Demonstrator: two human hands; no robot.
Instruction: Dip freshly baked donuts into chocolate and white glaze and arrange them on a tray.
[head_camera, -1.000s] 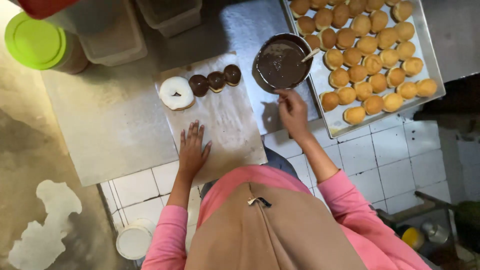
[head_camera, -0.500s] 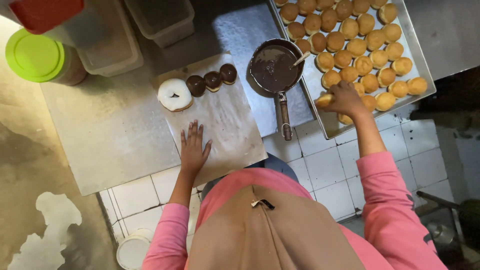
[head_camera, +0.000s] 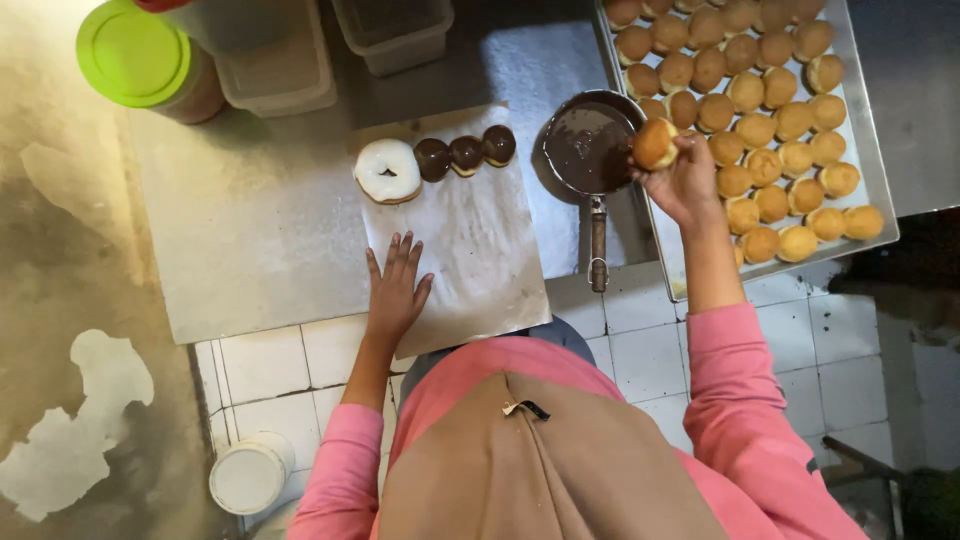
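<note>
Here the right hand (head_camera: 690, 180) pinches a plain bun (head_camera: 655, 143) over the rim of the chocolate pan (head_camera: 590, 150), just left of the tray (head_camera: 870, 170) of buns. The left hand (head_camera: 397, 290) lies flat, fingers spread and holding nothing, on the paper sheet (head_camera: 470, 250) left of the pan, below a white-glazed doughnut (head_camera: 387, 171) and three chocolate ones (head_camera: 465, 154).

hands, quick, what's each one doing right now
Left hand: open, fingers spread flat on the white paper sheet, holding nothing.
Right hand: closed on a plain round bun, beside the pan of chocolate.
</note>
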